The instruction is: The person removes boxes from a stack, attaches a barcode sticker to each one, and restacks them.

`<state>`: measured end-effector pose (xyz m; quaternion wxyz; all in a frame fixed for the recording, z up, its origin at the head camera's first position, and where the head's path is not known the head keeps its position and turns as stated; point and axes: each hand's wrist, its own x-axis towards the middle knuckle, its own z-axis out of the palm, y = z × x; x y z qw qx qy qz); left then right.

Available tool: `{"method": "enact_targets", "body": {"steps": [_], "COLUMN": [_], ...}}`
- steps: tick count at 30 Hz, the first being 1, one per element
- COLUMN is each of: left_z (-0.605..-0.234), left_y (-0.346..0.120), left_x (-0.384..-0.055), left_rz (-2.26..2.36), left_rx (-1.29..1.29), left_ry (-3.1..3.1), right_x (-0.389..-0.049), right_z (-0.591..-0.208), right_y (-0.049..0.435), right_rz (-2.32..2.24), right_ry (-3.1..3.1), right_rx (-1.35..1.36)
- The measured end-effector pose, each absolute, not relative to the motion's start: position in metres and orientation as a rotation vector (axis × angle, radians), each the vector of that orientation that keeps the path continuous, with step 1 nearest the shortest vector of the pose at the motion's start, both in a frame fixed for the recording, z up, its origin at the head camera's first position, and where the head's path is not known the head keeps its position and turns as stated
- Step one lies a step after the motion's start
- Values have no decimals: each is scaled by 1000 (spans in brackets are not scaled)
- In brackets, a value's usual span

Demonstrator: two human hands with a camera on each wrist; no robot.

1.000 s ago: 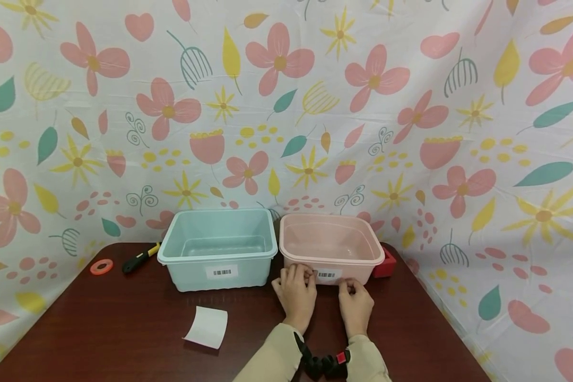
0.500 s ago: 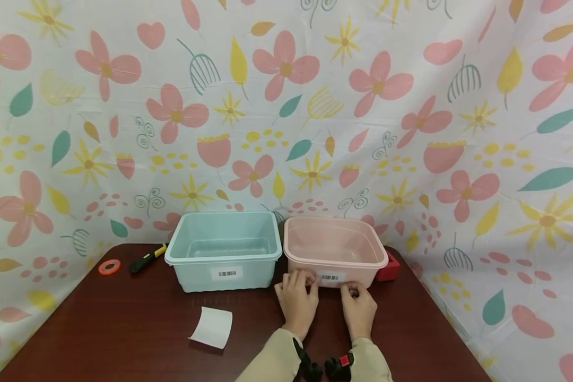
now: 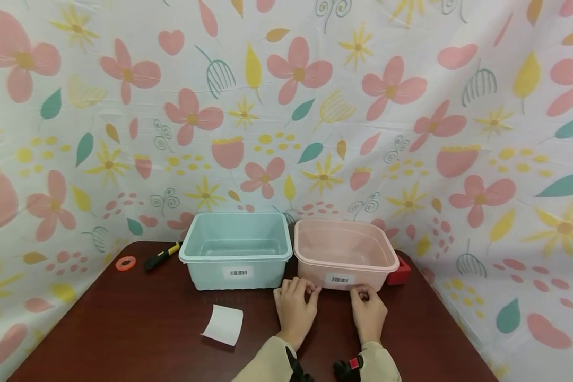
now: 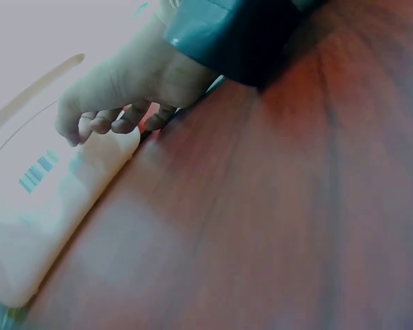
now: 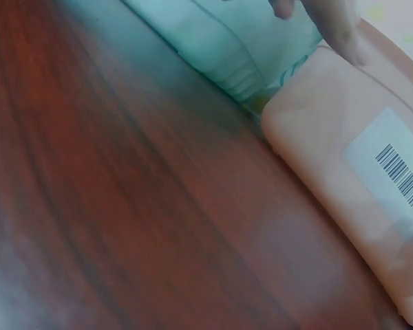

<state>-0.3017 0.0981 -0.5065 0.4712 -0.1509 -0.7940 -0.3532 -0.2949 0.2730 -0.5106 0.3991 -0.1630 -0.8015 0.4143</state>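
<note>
A pink plastic bin (image 3: 312, 269) stands upright on the table, with a white barcode label (image 3: 342, 279) on its front wall. My left hand (image 3: 295, 310) is at the bin's lower left front, its fingers loosely bent with nothing visible in them. By the label's lower right end is my right hand (image 3: 370, 314), its fingers also loosely bent. The left wrist view shows the right hand (image 4: 134, 82) beside the bin's right end, fingers hanging down. In the right wrist view, the left hand's fingers (image 5: 334, 27) show near the bin's left end, and the barcode label (image 5: 392, 165) lies flat.
Left of the pink bin stands a light blue bin (image 3: 210, 276) with its own barcode label (image 3: 239, 272). A curled white sheet (image 3: 224, 324) lies on the table (image 3: 138, 323). Farther back are an orange ring (image 3: 126, 268), a black-and-yellow tool (image 3: 157, 260) and a red object (image 3: 399, 275).
Both hands have drawn slightly down and back from the label on the pink bin. The head view has turned left, so everything appears farther right.
</note>
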Motion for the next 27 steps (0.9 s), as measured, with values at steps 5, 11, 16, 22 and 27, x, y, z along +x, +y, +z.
{"method": "enact_targets", "body": {"steps": [5, 11, 16, 22, 27], "left_z": [-508, -509, -510, -508, -503], "left_y": [84, 67, 55, 39, 21], "left_x": [-297, -293, -292, -288, -287], "left_rz": [-861, -833, -837, -951, -1001], "left_rx": [-399, -426, -439, -474, -484], "left_ry": [-1951, -1936, -1937, -1971, -1985], "right_x": [-293, -291, -291, -293, -295], "right_z": [-511, -509, -509, -508, -506], "right_y": [275, 275, 275, 283, 296], "right_rz": [1042, 1058, 1070, 1067, 1104], "right_ry": [-2029, -2034, -2002, -1897, -1776], "right_rx": [-421, -442, -436, -442, -470]}}
